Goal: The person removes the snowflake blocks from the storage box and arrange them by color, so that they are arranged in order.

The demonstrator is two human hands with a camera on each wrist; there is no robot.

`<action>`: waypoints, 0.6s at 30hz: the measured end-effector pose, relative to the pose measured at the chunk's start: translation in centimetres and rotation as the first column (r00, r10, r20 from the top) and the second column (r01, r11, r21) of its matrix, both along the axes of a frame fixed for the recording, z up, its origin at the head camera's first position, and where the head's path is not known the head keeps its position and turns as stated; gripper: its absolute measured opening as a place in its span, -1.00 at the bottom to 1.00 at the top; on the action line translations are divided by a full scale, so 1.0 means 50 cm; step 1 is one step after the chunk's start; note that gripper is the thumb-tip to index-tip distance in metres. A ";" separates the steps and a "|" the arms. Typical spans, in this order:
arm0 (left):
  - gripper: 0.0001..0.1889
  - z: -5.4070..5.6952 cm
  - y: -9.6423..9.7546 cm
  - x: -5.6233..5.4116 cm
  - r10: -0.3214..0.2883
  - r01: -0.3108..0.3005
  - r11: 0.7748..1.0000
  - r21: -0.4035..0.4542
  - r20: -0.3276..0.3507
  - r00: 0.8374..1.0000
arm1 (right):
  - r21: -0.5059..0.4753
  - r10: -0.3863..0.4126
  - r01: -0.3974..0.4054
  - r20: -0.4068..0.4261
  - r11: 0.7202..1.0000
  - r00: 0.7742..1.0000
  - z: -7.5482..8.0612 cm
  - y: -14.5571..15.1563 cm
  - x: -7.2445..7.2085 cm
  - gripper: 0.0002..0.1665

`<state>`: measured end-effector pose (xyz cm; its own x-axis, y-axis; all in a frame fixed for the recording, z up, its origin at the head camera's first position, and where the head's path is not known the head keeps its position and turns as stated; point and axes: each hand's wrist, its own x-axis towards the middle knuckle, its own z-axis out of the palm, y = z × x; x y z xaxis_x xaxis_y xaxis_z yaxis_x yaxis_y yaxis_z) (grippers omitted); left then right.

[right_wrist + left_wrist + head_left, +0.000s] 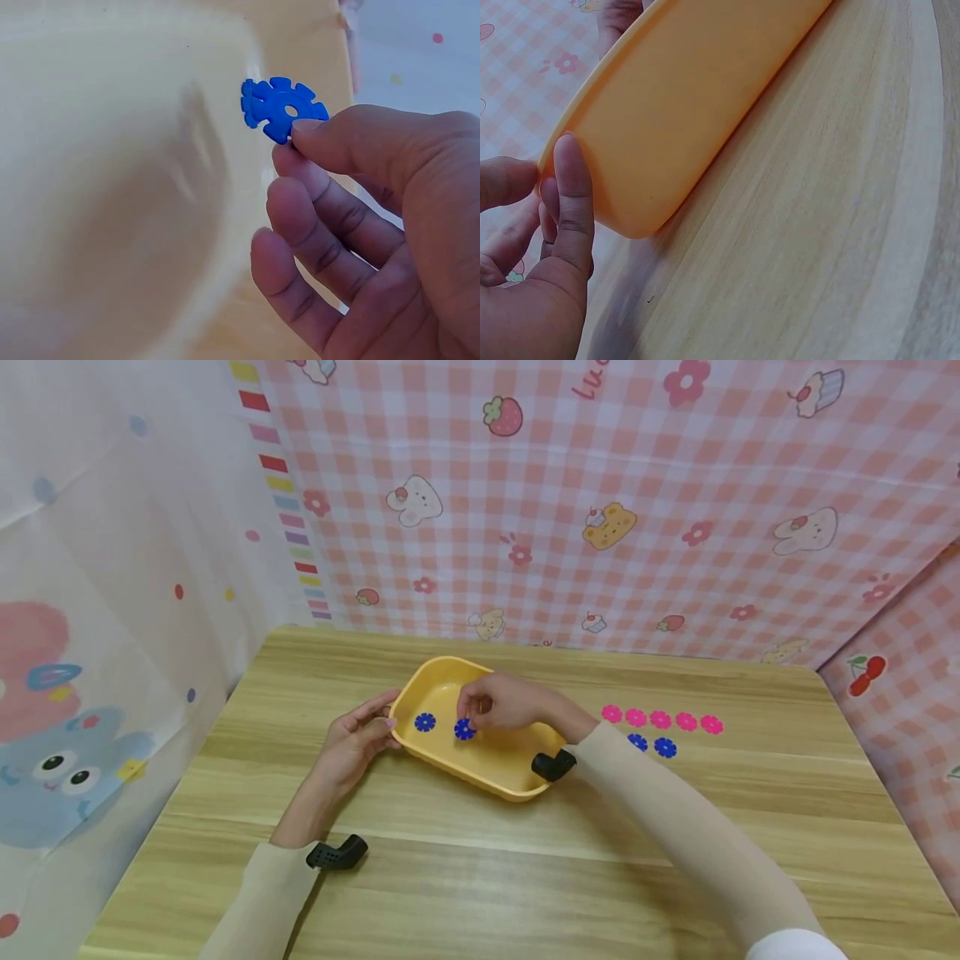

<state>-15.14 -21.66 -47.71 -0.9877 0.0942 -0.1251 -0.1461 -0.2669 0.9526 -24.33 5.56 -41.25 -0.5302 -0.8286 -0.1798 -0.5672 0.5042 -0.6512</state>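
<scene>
A yellow plastic tray (495,772) sits on the table, slightly askew. At its left end my left hand (360,735) grips the rim, with thumb and fingers on either side of the wall, as the left wrist view also shows. Over the inside of the tray, my right hand (498,700) pinches a blue snowflake disc (292,111) between thumb and index finger; its other fingers curl loosely below. Another blue snowflake disc (425,722) lies in the tray's left part. Part of the tray's right side is hidden by the right forearm.
Right of the tray, several pink snowflake discs (661,720) form a row on the wooden table (450,893). Two blue snowflake discs (665,747) show below them, beside the right sleeve. A checked pink cloth (555,468) hangs behind the table.
</scene>
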 end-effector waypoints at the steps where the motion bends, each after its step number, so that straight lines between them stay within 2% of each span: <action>1: -0.41 0.000 0.000 0.000 0.000 0.000 1.000 0.000 0.000 1.000 | -0.008 -0.002 0.002 0.002 1.000 1.000 0.001 0.004 0.000 -0.84; 10: -0.40 0.001 -0.001 0.002 0.003 -0.003 1.000 0.005 -0.002 1.000 | -0.088 -0.039 0.039 0.000 0.995 0.999 0.007 0.038 0.005 -0.84; 18: -0.42 -0.001 -0.001 0.001 0.003 -0.003 1.000 0.007 -0.003 1.000 | -0.131 -0.089 0.085 -0.027 0.988 0.996 0.024 0.070 0.026 -0.84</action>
<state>-15.10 -21.70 -47.78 -0.9883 0.0922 -0.1211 -0.1422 -0.2742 0.9511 -23.03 9.06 -40.06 -0.6051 -0.7942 -0.0556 -0.5466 0.4652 -0.6962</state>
